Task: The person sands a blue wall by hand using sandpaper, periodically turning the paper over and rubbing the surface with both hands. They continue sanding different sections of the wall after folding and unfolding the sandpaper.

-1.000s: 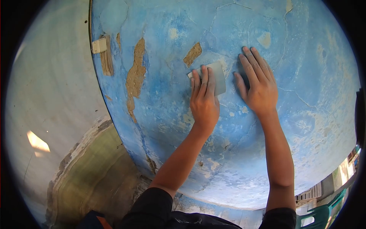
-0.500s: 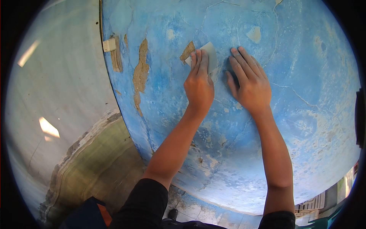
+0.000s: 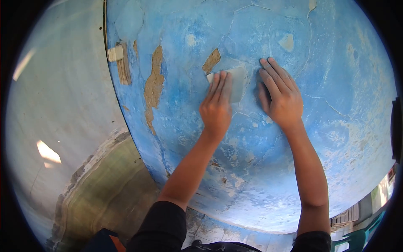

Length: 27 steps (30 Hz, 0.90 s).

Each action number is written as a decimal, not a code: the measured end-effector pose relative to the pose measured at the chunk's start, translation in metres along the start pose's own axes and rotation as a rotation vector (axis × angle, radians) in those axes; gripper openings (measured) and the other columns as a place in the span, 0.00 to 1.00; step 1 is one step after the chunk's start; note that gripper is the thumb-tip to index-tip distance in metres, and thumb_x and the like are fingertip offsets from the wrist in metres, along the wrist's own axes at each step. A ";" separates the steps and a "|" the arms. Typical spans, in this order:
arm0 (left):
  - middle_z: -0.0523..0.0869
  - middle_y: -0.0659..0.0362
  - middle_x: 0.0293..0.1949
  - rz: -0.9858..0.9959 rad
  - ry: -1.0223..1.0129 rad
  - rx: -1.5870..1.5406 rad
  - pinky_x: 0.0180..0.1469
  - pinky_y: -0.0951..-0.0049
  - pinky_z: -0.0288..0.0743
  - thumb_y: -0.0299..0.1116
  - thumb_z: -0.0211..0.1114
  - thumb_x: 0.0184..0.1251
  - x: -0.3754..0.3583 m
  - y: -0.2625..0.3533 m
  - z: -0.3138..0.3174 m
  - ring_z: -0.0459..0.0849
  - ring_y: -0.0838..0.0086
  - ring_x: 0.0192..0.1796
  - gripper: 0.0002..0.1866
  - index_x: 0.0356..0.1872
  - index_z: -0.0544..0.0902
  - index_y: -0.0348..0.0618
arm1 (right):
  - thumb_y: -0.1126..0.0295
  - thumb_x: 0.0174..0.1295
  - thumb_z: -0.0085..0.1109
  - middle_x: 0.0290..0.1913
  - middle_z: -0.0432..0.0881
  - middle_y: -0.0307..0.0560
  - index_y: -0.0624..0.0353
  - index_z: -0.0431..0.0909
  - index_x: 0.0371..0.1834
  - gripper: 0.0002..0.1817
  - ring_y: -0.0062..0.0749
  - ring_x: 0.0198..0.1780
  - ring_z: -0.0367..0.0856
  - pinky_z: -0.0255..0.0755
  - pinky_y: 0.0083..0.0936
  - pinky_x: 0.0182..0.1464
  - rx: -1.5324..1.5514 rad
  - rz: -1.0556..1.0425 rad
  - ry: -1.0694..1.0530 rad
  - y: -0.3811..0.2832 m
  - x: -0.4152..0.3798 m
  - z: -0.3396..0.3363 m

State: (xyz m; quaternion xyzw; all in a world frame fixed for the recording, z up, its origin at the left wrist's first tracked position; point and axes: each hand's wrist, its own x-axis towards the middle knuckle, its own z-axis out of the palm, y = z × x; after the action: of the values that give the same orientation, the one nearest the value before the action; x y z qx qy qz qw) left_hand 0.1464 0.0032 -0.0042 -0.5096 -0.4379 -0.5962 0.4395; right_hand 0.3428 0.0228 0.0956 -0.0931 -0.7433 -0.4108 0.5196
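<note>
Pressing flat against the blue wall, the left hand was seen with its fingers laid straight over a pale sheet, pinning rather than gripping it; the sheet's lower left part was hidden beneath them. The right hand was spread open on the wall just beside the sheet, holding nothing. Brown patches of flaked paint were visible nearby. What the sheet was made of could not be told.

Both arms stretched fwd and up. L hand flat, fingers together, pressing. R hand flat alongside, fingers slightly spread, palm down.
</note>
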 end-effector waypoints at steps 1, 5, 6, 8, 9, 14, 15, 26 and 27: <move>0.86 0.43 0.72 0.084 0.031 0.036 0.70 0.54 0.86 0.08 0.63 0.63 0.000 -0.009 -0.001 0.81 0.50 0.78 0.34 0.74 0.84 0.36 | 0.71 0.67 0.72 0.69 0.89 0.51 0.63 0.88 0.55 0.15 0.44 0.76 0.84 0.81 0.42 0.74 -0.013 -0.011 0.004 0.000 0.000 -0.001; 0.88 0.44 0.70 -0.004 0.083 -0.007 0.70 0.55 0.86 0.08 0.64 0.63 0.012 0.016 0.013 0.83 0.51 0.76 0.33 0.72 0.85 0.35 | 0.74 0.68 0.70 0.69 0.89 0.49 0.62 0.88 0.55 0.14 0.45 0.75 0.84 0.81 0.42 0.73 -0.027 0.003 -0.004 -0.004 -0.001 0.000; 0.88 0.44 0.70 0.015 0.068 -0.054 0.70 0.55 0.87 0.08 0.63 0.63 0.028 0.022 0.011 0.84 0.51 0.75 0.33 0.71 0.85 0.35 | 0.74 0.68 0.69 0.69 0.89 0.48 0.62 0.88 0.55 0.14 0.45 0.75 0.84 0.81 0.42 0.73 -0.029 -0.001 0.003 -0.003 0.001 -0.001; 0.89 0.44 0.69 0.037 0.040 -0.105 0.69 0.55 0.87 0.07 0.63 0.63 0.029 0.020 0.005 0.84 0.51 0.75 0.32 0.71 0.86 0.35 | 0.75 0.68 0.69 0.69 0.89 0.48 0.62 0.88 0.56 0.14 0.45 0.75 0.84 0.81 0.42 0.73 -0.028 0.011 -0.002 -0.002 -0.002 -0.001; 0.88 0.44 0.69 0.052 0.027 -0.066 0.69 0.55 0.87 0.08 0.63 0.64 0.016 0.010 0.000 0.84 0.50 0.75 0.32 0.71 0.85 0.35 | 0.75 0.68 0.68 0.69 0.89 0.49 0.62 0.88 0.56 0.14 0.46 0.75 0.84 0.81 0.42 0.73 -0.020 0.013 -0.001 -0.002 -0.003 -0.001; 0.87 0.43 0.71 0.057 0.073 0.007 0.68 0.56 0.87 0.08 0.63 0.65 0.002 0.004 0.013 0.83 0.49 0.76 0.33 0.73 0.84 0.35 | 0.75 0.67 0.68 0.70 0.88 0.49 0.62 0.88 0.56 0.15 0.46 0.76 0.83 0.80 0.43 0.74 -0.045 0.024 0.007 -0.003 0.000 0.001; 0.88 0.44 0.71 0.020 0.057 -0.045 0.68 0.56 0.88 0.08 0.63 0.65 0.024 0.019 0.008 0.84 0.50 0.75 0.33 0.73 0.84 0.36 | 0.76 0.66 0.68 0.70 0.88 0.49 0.62 0.88 0.57 0.16 0.46 0.77 0.82 0.80 0.43 0.75 -0.035 0.025 -0.010 -0.006 -0.002 0.001; 0.89 0.44 0.69 0.044 0.021 -0.086 0.66 0.57 0.90 0.10 0.64 0.68 0.044 0.021 0.001 0.86 0.52 0.73 0.30 0.71 0.86 0.37 | 0.78 0.65 0.67 0.71 0.88 0.49 0.63 0.88 0.58 0.17 0.47 0.78 0.82 0.79 0.45 0.76 -0.035 0.070 0.005 -0.011 -0.012 0.000; 0.90 0.44 0.68 0.054 0.034 -0.081 0.64 0.57 0.91 0.10 0.64 0.67 0.046 0.021 0.001 0.87 0.52 0.71 0.29 0.70 0.86 0.38 | 0.78 0.65 0.67 0.71 0.88 0.49 0.63 0.88 0.58 0.17 0.47 0.77 0.82 0.79 0.45 0.76 -0.032 0.085 0.027 -0.010 -0.011 0.000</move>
State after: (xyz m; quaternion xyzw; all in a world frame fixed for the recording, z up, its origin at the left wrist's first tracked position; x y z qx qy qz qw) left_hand 0.1631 -0.0046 0.0431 -0.5284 -0.3919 -0.6101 0.4416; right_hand 0.3425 0.0193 0.0807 -0.1274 -0.7248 -0.4016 0.5451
